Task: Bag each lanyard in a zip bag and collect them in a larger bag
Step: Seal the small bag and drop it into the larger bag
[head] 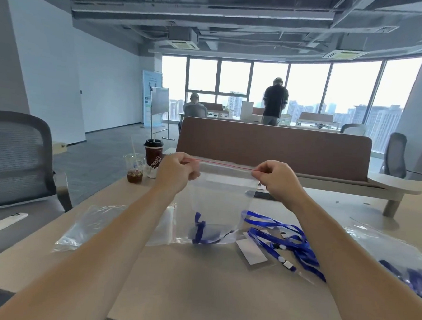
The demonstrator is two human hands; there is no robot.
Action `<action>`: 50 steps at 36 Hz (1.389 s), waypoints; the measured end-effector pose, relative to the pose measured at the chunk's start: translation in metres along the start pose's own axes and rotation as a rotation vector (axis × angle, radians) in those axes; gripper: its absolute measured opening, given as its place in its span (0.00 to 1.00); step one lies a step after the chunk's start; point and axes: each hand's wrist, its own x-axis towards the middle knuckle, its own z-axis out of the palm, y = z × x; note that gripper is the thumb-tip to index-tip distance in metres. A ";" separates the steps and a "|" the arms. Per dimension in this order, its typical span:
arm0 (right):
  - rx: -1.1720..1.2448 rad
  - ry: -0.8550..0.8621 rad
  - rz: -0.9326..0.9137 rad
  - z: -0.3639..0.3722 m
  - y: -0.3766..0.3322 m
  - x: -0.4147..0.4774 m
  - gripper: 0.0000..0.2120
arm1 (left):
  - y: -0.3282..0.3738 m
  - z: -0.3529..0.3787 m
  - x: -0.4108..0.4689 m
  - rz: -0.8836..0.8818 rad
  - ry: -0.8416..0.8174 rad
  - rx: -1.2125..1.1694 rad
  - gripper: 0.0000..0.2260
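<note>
1. The left hand [177, 169] and right hand [276, 178] are pinching opposite top corners of a zip bag [223, 200], holding it above the table [197, 282].
2. A blue lanyard [200, 231] is lying at the bag's bottom.

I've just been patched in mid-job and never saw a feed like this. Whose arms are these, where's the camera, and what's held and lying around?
There is no machine: these are a person's bare arms, filmed by one wide-angle camera on their head, looking forward and down. The left hand and right hand each pinch a top corner of a clear zip bag with a blue lanyard in its bottom. On the table lie loose blue lanyards to the right, empty clear bags to the left, and two drink cups beyond.
</note>
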 end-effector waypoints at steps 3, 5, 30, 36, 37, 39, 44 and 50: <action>0.033 0.004 -0.005 -0.008 -0.004 0.002 0.04 | 0.008 -0.001 0.002 0.033 0.008 -0.043 0.06; 0.076 0.000 -0.006 -0.013 -0.007 0.002 0.04 | 0.014 0.000 0.002 0.030 0.010 -0.102 0.06; 0.275 0.039 -0.064 -0.028 -0.015 0.011 0.05 | 0.016 -0.002 0.008 0.046 -0.016 -0.322 0.19; 0.449 0.034 0.015 -0.031 -0.014 0.011 0.11 | 0.015 -0.005 0.010 0.009 -0.051 -0.416 0.14; 0.476 0.036 0.019 -0.031 -0.015 0.011 0.12 | 0.017 -0.005 0.009 0.012 -0.052 -0.415 0.13; 0.516 0.043 0.018 -0.033 -0.017 0.012 0.10 | 0.021 -0.006 0.008 0.020 -0.051 -0.421 0.12; 0.383 0.106 -0.021 -0.035 -0.019 0.017 0.09 | 0.028 -0.002 0.006 0.102 0.035 -0.292 0.12; 0.207 0.000 -0.037 -0.030 -0.020 0.012 0.02 | 0.019 0.010 0.007 0.054 0.028 -0.283 0.12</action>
